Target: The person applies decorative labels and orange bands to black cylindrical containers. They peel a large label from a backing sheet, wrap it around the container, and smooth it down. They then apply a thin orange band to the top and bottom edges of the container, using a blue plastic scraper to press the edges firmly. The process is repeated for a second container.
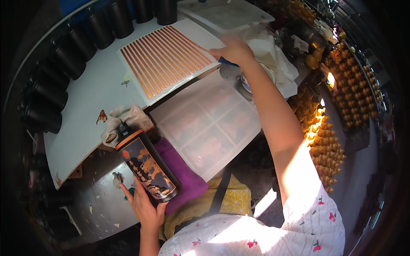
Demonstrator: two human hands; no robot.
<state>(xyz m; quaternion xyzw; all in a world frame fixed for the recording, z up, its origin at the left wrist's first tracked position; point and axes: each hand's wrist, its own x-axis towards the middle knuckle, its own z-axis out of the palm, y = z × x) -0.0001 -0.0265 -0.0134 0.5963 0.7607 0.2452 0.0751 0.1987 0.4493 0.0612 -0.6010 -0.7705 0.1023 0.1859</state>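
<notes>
A black bottle-shaped vase [151, 168] with copper-gold pictures and an orange band near its shoulder leans at an angle in front of me. My left hand [145, 205] holds it low down by the base, fingers along its side. Its narrow neck lies by a crumpled, stained cloth [128, 117]. Stretched far forward, my right hand [234, 51] is at the right edge of a white sheet carrying rows of copper-coloured strips [162, 59]. Its fingertips, a little blurred, pinch the end of the outermost strip. Beneath that hand shows a blue piece [227, 62], partly hidden.
Several black vases [68, 59] line the far and left edges of the white table [81, 111]. A translucent divided tray [205, 123] lies before me, next to purple cloth [183, 170]. Golden gourd-shaped pieces [324, 149] crowd the right side. A bowl [270, 72] stands under my right arm.
</notes>
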